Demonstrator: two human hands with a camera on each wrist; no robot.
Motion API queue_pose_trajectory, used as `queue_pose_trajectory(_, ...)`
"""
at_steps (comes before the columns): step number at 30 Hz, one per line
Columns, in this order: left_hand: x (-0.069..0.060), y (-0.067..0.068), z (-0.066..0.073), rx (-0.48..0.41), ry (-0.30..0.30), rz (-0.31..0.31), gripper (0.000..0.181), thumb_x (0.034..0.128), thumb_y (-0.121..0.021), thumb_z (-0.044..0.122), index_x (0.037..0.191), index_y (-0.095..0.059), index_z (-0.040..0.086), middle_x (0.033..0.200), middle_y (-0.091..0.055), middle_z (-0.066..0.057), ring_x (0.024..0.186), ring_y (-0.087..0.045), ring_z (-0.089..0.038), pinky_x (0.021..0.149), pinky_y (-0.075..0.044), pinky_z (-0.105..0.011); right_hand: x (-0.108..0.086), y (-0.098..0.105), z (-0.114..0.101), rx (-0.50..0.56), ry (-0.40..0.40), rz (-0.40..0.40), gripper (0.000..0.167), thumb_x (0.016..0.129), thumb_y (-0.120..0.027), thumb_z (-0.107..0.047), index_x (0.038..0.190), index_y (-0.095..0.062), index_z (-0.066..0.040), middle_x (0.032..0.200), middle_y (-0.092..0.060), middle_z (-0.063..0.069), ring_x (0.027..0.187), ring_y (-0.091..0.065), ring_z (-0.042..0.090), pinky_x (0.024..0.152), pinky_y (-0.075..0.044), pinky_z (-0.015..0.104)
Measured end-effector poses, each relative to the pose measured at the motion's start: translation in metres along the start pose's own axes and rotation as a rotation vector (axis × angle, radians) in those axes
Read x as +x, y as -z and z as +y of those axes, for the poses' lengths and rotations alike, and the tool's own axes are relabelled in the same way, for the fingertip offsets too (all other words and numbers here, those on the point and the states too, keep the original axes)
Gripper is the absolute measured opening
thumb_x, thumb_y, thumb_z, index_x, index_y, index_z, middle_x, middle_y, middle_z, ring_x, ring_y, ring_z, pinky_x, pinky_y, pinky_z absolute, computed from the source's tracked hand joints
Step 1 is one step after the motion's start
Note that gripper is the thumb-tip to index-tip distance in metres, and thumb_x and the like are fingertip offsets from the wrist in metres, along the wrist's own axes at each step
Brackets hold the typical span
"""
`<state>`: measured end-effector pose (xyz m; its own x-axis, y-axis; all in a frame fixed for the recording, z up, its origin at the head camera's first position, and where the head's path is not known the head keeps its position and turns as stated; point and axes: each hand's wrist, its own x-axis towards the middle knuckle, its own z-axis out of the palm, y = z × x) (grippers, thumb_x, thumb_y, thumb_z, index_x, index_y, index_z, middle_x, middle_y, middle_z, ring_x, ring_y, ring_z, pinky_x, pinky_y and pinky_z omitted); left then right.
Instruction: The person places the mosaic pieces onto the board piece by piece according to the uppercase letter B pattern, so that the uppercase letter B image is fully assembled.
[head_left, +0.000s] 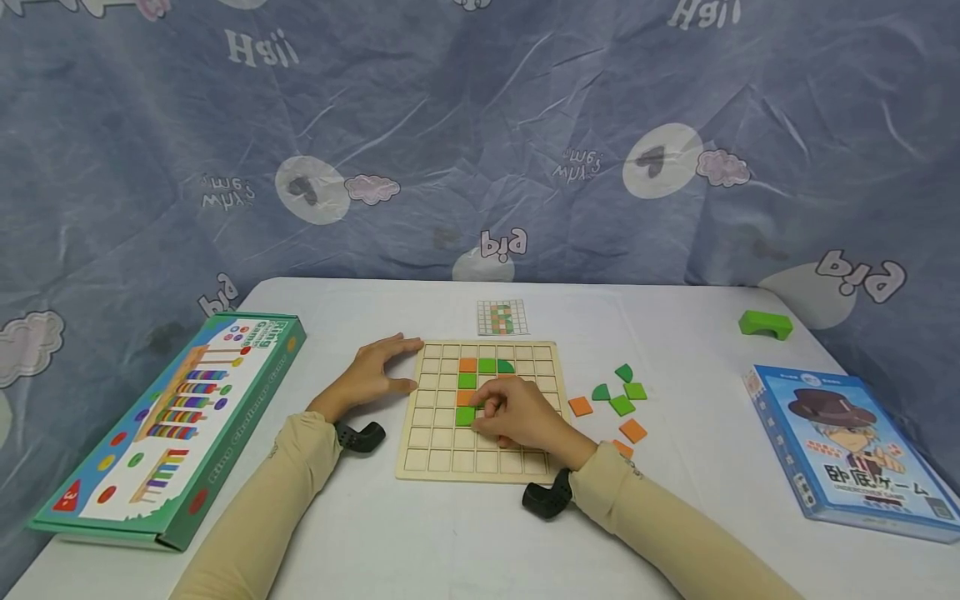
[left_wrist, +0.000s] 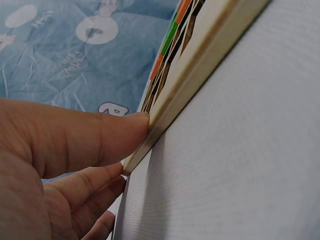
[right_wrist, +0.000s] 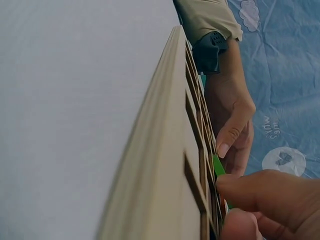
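A pale wooden grid board [head_left: 438, 461] lies on the white table with orange and green tiles set in its cells. My right hand [head_left: 521, 414] is over its middle, fingers curled, with the thumb and index finger at a green square tile [head_left: 465, 416]. In the right wrist view, the thumb touches a green tile [right_wrist: 218, 165] low over the grid; the fingers partly hide it. My left hand [head_left: 369, 377] touches the board's left edge with thumb and fingers extended. The left wrist view shows that thumb [left_wrist: 120, 135] against the board's side [left_wrist: 180, 102].
Loose tiles lie right of the board, among them an orange square [head_left: 633, 430] and a green quarter-circle [head_left: 624, 372]. A small pattern card [head_left: 502, 317] lies behind it. A green game box [head_left: 180, 425] is at left; a blue box [head_left: 855, 450] and green arch block [head_left: 765, 324] are at right.
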<state>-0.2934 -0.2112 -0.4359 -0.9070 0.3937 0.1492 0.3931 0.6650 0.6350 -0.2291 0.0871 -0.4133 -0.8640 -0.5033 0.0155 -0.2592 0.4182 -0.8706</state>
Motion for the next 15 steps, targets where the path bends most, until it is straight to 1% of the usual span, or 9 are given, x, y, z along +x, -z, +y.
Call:
queue_pose_trajectory(5, 0.0005, -0.0001, -0.0004, 0.002, 0.004, -0.003, 0.074, 0.0881, -0.083, 0.022, 0.154, -0.058, 0.001, 0.162, -0.052, -0.02, 0.159, -0.033, -0.046, 0.129, -0.013, -0.069, 0.0011, -0.0013, -0.0013, -0.026, 0.004, -0.005, 0.019, 0.091, -0.082, 0.001, 0.108, -0.076, 0.003, 0.071, -0.061, -0.003, 0.043, -0.055, 0.007, 0.049, -0.053, 0.023)
queue_pose_trajectory(10, 0.0007, -0.0001, -0.0003, -0.005, 0.003, -0.003, 0.073, 0.0884, -0.083, 0.022, 0.154, -0.058, 0.001, 0.163, -0.052, -0.02, 0.159, -0.033, -0.046, 0.129, -0.013, -0.069, 0.0017, -0.0017, -0.0012, -0.028, -0.003, -0.008, 0.019, 0.091, -0.082, 0.001, 0.109, -0.077, 0.002, 0.071, -0.061, -0.003, 0.043, -0.054, 0.007, 0.049, -0.053, 0.023)
queue_pose_trajectory(15, 0.0002, -0.0001, -0.0005, -0.009, -0.004, 0.006, 0.073, 0.0882, -0.084, 0.021, 0.154, -0.059, 0.001, 0.162, -0.053, -0.02, 0.158, -0.033, -0.046, 0.129, -0.015, -0.069, 0.0014, -0.0003, -0.0018, -0.02, -0.004, -0.021, 0.02, 0.09, -0.083, 0.001, 0.109, -0.077, 0.002, 0.072, -0.061, -0.003, 0.043, -0.055, 0.007, 0.048, -0.053, 0.023)
